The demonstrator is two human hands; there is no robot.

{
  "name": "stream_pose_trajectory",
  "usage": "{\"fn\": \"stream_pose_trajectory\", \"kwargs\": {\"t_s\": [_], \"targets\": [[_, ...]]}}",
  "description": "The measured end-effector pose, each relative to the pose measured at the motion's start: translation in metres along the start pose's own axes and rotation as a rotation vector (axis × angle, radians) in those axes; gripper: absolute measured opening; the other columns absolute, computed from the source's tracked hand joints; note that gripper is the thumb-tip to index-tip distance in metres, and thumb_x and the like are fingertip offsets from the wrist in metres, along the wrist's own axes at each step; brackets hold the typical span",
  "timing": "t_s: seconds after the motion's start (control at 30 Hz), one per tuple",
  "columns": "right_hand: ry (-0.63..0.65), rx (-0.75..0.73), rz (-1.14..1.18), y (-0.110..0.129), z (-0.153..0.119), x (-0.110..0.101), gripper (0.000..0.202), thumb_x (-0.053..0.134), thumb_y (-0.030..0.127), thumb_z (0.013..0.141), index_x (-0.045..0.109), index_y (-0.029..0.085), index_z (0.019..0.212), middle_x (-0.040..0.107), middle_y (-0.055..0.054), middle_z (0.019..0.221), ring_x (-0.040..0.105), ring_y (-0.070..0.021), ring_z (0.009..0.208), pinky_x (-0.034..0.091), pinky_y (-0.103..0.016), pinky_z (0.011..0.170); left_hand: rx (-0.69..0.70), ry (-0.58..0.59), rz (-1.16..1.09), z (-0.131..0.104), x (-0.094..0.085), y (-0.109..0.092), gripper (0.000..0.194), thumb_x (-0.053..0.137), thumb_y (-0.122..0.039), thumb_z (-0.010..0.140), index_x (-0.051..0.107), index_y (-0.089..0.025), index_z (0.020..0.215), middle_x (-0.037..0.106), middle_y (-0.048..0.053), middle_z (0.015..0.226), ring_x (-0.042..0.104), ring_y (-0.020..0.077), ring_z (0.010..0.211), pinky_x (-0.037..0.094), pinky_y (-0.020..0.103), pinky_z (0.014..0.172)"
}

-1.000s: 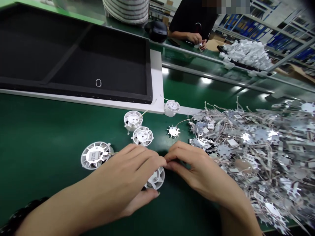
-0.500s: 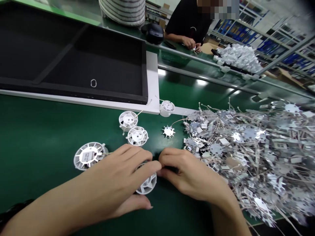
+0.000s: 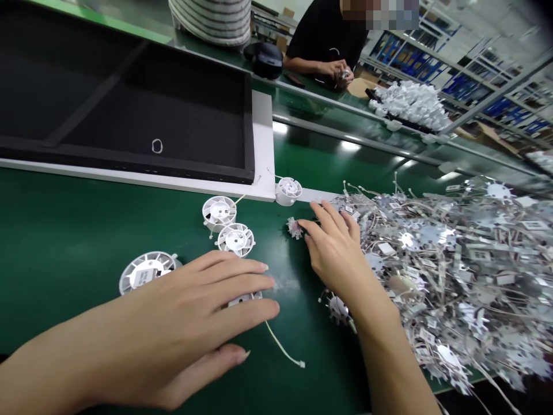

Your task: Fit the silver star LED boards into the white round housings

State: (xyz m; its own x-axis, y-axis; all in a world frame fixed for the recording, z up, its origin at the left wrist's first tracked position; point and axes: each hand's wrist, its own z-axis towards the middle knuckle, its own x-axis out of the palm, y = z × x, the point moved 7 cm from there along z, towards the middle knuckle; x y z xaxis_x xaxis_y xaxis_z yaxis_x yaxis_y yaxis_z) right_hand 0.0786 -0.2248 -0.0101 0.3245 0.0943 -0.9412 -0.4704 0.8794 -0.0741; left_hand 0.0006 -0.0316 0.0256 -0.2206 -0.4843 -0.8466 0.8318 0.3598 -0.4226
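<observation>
My left hand (image 3: 190,317) is stretched out flat over a small white fan (image 3: 244,298), which it mostly covers. A thin pale wire (image 3: 283,349) with a small connector runs out from under its fingers. Farther up the bench, my right hand (image 3: 334,245) has its fingers spread, with the index fingertip at the edge of a small star-shaped metal plate (image 3: 295,228). Two white fans, one (image 3: 219,212) behind the other (image 3: 235,240), sit beyond my left hand. A larger white fan (image 3: 147,271) with a label is partly hidden by that hand.
A big heap of star-shaped plates with wires (image 3: 458,271) spreads over the right side. One plate (image 3: 338,308) lies beside my right forearm. Another white fan (image 3: 288,190) stands by the black tray (image 3: 181,104). Across the bench, a person (image 3: 324,40) handles a small part near white pieces (image 3: 410,104).
My right hand has left the fan and moved up to the star-shaped plate, its fingers spreading. My left fingers have straightened over the fan. The wire with its connector now shows.
</observation>
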Motion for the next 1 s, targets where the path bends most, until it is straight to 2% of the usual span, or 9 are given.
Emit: {"fn": "stream_pose_trajectory", "kwargs": {"t_s": [0.1, 0.17, 0.23, 0.33, 0.47, 0.63, 0.73, 0.87, 1.0], "targets": [[-0.056, -0.009, 0.021, -0.003, 0.000, -0.006, 0.022, 0.053, 0.014, 0.104, 0.075, 0.017, 0.103, 0.077, -0.016, 0.122, 0.061, -0.0378, 0.135, 0.030, -0.065, 0.121, 0.016, -0.048, 0.031, 0.002, -0.004, -0.002, 0.028, 0.049, -0.020, 0.106, 0.064, -0.022, 0.131, 0.075, 0.006, 0.129, 0.063, 0.0249, 0.132, 0.050, 0.041, 0.116], [-0.063, -0.019, 0.069, -0.003, 0.001, -0.011, 0.021, 0.055, 0.016, 0.105, 0.072, 0.019, 0.095, 0.080, -0.010, 0.103, 0.067, -0.0347, 0.123, 0.026, -0.065, 0.122, 0.017, -0.082, 0.063, 0.003, -0.008, -0.002, 0.027, 0.047, -0.017, 0.108, 0.064, -0.022, 0.128, 0.075, 0.004, 0.126, 0.064, 0.0237, 0.131, 0.050, 0.040, 0.114], [-0.080, -0.007, 0.160, -0.002, 0.002, -0.017, 0.021, 0.055, 0.020, 0.106, 0.070, 0.021, 0.091, 0.078, -0.006, 0.091, 0.071, -0.0304, 0.106, 0.032, -0.062, 0.119, 0.016, -0.113, 0.086, 0.004, -0.011, -0.001, 0.027, 0.046, -0.015, 0.109, 0.064, -0.021, 0.127, 0.075, 0.004, 0.126, 0.064, 0.0230, 0.130, 0.049, 0.040, 0.114], [-0.176, 0.085, 0.378, -0.004, 0.003, -0.034, 0.020, 0.058, 0.026, 0.105, 0.070, 0.022, 0.089, 0.077, -0.005, 0.087, 0.071, -0.0250, 0.087, 0.051, -0.048, 0.098, -0.010, -0.159, 0.103, 0.003, -0.015, 0.002, 0.025, 0.046, -0.015, 0.108, 0.065, -0.021, 0.125, 0.073, 0.005, 0.129, 0.064, 0.0228, 0.127, 0.049, 0.041, 0.114], [-0.253, 0.344, 0.835, -0.009, 0.000, -0.045, 0.016, 0.065, 0.029, 0.100, 0.071, 0.023, 0.086, 0.077, -0.003, 0.083, 0.071, -0.0194, 0.076, 0.055, -0.032, 0.069, -0.131, -0.257, 0.079, -0.001, -0.020, 0.010, 0.024, 0.050, -0.018, 0.109, 0.064, -0.025, 0.127, 0.068, 0.003, 0.136, 0.059, 0.0197, 0.131, 0.045, 0.036, 0.119], [0.006, 0.417, 1.539, 0.024, 0.001, -0.025, 0.026, 0.071, 0.036, 0.098, 0.069, 0.022, 0.076, 0.071, 0.001, 0.070, 0.065, -0.0128, 0.063, 0.053, -0.023, 0.061, -0.308, -0.323, 0.018, -0.008, -0.020, 0.020, 0.037, 0.054, -0.031, 0.110, 0.050, -0.032, 0.147, 0.056, 0.002, 0.154, 0.055, 0.0176, 0.143, 0.046, 0.030, 0.122], [0.206, 0.442, 1.764, 0.047, 0.000, -0.016, 0.033, 0.074, 0.044, 0.098, 0.068, 0.021, 0.075, 0.069, 0.001, 0.067, 0.063, -0.0117, 0.061, 0.053, -0.022, 0.061, -0.345, -0.321, -0.148, -0.006, -0.016, 0.020, 0.043, 0.056, -0.044, 0.109, 0.047, -0.036, 0.151, 0.061, 0.001, 0.151, 0.061, 0.0178, 0.138, 0.056, 0.026, 0.113], [0.350, 0.446, 1.793, 0.062, 0.000, -0.013, 0.034, 0.072, 0.044, 0.098, 0.066, 0.020, 0.075, 0.066, 0.001, 0.064, 0.062, -0.0119, 0.059, 0.052, -0.022, 0.057, -0.415, -0.377, -0.465, -0.002, -0.017, 0.022, 0.021, 0.064, -0.034, 0.106, 0.065, -0.039, 0.127, 0.079, -0.009, 0.110, 0.077, 0.0086, 0.092, 0.063, 0.011, 0.080], [0.262, 0.405, 1.567, 0.056, 0.002, -0.023, 0.031, 0.069, 0.036, 0.099, 0.066, 0.020, 0.072, 0.061, 0.003, 0.060, 0.056, -0.0095, 0.055, 0.048, -0.019, 0.053, -0.507, -0.363, -0.760, 0.000, -0.013, 0.032, 0.018, 0.070, -0.020, 0.101, 0.074, -0.036, 0.107, 0.080, -0.012, 0.088, 0.075, 0.0050, 0.071, 0.059, 0.005, 0.065]]}}
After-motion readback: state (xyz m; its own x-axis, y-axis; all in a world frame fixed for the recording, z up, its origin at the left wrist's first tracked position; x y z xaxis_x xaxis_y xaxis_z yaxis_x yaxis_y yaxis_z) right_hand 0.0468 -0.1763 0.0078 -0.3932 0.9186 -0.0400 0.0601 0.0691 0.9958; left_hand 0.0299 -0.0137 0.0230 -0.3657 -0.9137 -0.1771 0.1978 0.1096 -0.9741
